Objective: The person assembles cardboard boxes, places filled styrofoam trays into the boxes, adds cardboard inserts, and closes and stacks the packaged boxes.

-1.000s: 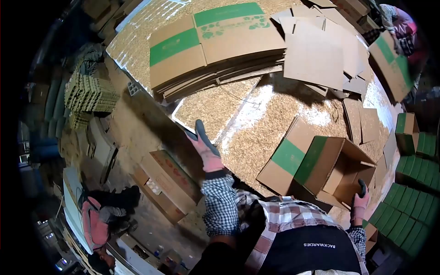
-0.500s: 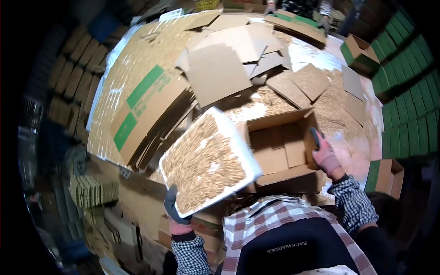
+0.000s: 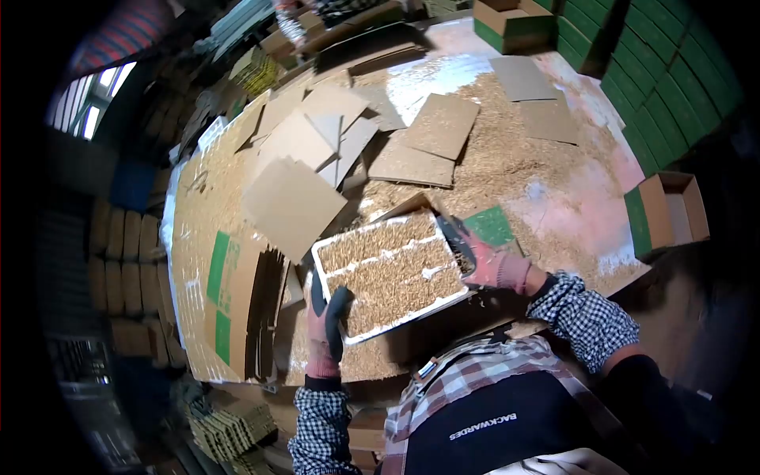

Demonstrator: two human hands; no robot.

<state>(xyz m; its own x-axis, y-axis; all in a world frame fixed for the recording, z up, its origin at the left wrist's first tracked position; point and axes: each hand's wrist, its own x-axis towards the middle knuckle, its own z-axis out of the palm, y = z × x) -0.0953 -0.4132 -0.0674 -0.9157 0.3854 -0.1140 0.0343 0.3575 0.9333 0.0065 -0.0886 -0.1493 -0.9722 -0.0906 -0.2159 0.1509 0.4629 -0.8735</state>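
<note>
A white foam tray [image 3: 392,277] filled with wood-shaving-like material is held between my two gloved hands. My left hand [image 3: 326,321] grips its left edge, thumb over the rim. At its right edge, my right hand [image 3: 492,265] holds on, with dark fingertips partly hidden by the tray. Beneath and behind the tray, the open cardboard box [image 3: 416,204] shows only its back edge. A green box flap [image 3: 488,227] shows beside my right hand.
Flat cardboard boxes [image 3: 229,305] are stacked at the left. Loose cardboard sheets [image 3: 293,202] lie on the shavings. An open green-brown box [image 3: 669,212] stands right, near stacked green boxes [image 3: 657,103]. Another person's hand and sleeve [image 3: 290,28] show at the top.
The tray has moved right and up, over the box. My right hand has left the box wall and taken the tray's right edge. The camera view has turned.
</note>
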